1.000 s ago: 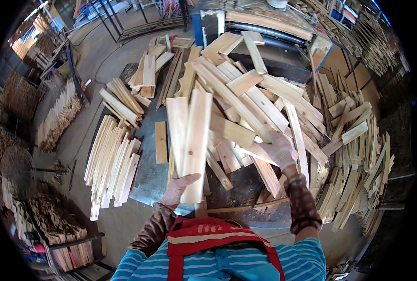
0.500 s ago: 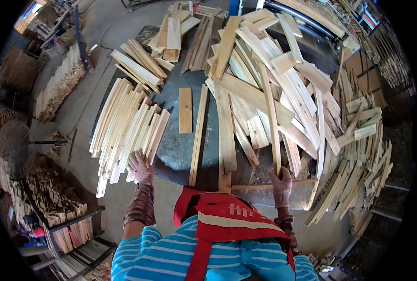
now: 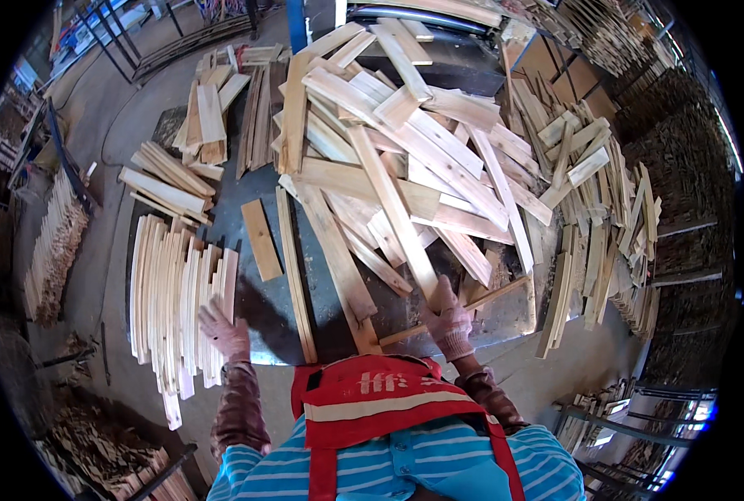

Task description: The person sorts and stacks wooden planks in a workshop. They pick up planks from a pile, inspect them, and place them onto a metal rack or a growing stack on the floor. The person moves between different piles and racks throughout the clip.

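Note:
My right hand (image 3: 447,324), in a pale work glove, grips the near end of a long narrow wooden board (image 3: 391,213), whose far part lies over a loose heap of boards (image 3: 447,159). To the left, my gloved left hand (image 3: 225,332) has its fingers spread, over the near right edge of a row of stacked wooden strips (image 3: 175,288); contact with them cannot be made out. Between the hands, a short board (image 3: 261,240) and a long thin strip (image 3: 295,271) lie on the dark tabletop (image 3: 259,309).
Smaller bundles of boards (image 3: 171,179) lie at the far left of the table. More scrap wood (image 3: 593,167) is piled at the right. A thin wooden strip (image 3: 497,294) runs along the near edge. On the floor at left stands a wood stack (image 3: 54,242).
The view has swung to the right, so the table appears further left. My right hand has tilted the held board's near end leftward. My left hand has come slightly off the strips' ends.

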A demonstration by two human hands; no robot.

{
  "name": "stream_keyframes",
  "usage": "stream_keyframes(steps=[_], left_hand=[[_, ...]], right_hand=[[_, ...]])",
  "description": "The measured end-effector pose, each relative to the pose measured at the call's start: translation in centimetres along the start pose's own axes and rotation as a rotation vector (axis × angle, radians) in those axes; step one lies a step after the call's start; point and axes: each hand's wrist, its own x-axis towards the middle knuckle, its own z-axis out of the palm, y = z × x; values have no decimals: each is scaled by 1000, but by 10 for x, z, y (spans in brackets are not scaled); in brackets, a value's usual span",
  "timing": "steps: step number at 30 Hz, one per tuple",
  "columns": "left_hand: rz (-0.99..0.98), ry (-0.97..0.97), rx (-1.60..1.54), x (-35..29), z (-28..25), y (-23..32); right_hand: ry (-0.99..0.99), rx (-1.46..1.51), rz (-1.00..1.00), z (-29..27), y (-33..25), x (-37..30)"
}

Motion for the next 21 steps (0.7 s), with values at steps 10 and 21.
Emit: stream_keyframes(steps=[10, 21], left_hand=[[-237, -706, -1700, -55, -68, 235], [-335, -396, -1396, -34, -42, 180]], right_hand=[[-381, 203, -483, 16, -76, 33], [-675, 206, -360, 51, -104, 25]])
